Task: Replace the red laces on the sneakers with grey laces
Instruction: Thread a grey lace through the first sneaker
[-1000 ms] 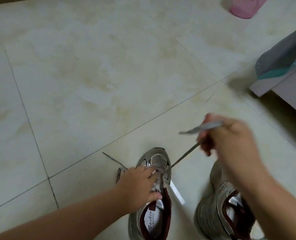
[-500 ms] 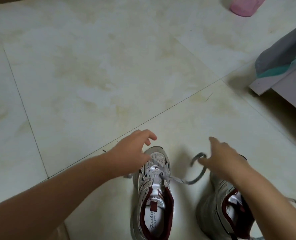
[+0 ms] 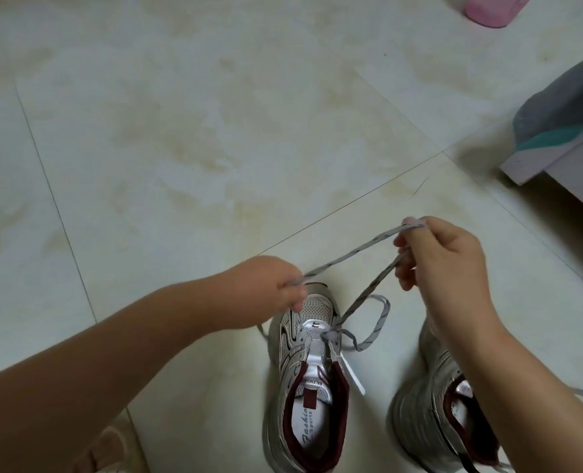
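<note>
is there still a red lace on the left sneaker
No, the left sneaker carries only a grey lace, which the left hand and right hand pinch.

Flat woven cloth grey lace (image 3: 351,254), mesh-toed sneaker (image 3: 308,367) with glossy silvery panels, smooth polished floor tiles (image 3: 198,138).

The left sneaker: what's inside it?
Inside the left sneaker: a white insole with printed lettering and dark red lining. The toe end is hidden under the tongue.

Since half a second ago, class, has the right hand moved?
Yes. The right hand has risen away from the right sneaker toward the floor's tile seam, now pinching the grey lace stretched between both hands.
</note>
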`<action>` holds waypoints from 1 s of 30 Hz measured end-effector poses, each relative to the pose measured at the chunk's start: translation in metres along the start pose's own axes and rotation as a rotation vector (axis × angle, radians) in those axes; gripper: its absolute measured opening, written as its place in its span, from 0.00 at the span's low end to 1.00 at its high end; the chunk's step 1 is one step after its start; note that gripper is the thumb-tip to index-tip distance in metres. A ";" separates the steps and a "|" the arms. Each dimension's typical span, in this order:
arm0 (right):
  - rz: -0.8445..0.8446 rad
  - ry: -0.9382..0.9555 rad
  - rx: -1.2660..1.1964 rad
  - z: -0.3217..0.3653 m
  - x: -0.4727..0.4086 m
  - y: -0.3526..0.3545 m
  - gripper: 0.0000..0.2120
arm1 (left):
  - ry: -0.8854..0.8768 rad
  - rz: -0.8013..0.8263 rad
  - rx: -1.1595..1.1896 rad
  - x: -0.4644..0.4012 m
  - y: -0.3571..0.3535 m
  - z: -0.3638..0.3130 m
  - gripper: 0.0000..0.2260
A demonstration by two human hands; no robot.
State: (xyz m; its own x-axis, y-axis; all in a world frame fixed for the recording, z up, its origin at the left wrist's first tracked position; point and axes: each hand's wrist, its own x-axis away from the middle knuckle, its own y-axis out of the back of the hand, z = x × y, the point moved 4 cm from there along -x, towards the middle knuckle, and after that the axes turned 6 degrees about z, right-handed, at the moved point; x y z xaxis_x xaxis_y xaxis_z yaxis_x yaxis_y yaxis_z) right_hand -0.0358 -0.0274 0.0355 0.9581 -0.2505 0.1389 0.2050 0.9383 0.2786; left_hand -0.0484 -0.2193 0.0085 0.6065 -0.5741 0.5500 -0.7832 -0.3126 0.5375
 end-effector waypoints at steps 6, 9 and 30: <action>-0.061 -0.125 -0.140 -0.003 -0.011 0.008 0.17 | 0.122 0.140 -0.140 -0.012 -0.033 0.036 0.17; -0.062 -0.141 -0.149 -0.004 -0.015 0.007 0.16 | 0.164 0.125 -0.071 -0.018 -0.039 0.051 0.13; 0.599 -0.013 0.914 -0.097 0.047 -0.077 0.09 | 0.131 -0.243 0.008 -0.042 -0.066 0.056 0.14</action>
State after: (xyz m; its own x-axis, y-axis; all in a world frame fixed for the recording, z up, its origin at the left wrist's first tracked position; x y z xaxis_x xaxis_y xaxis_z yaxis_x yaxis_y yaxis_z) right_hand 0.0132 -0.0888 -0.0719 0.8495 0.1800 0.4960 -0.5252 0.3788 0.7620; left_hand -0.0302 -0.2172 -0.0863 0.7887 -0.3790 0.4840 -0.6135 -0.4353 0.6589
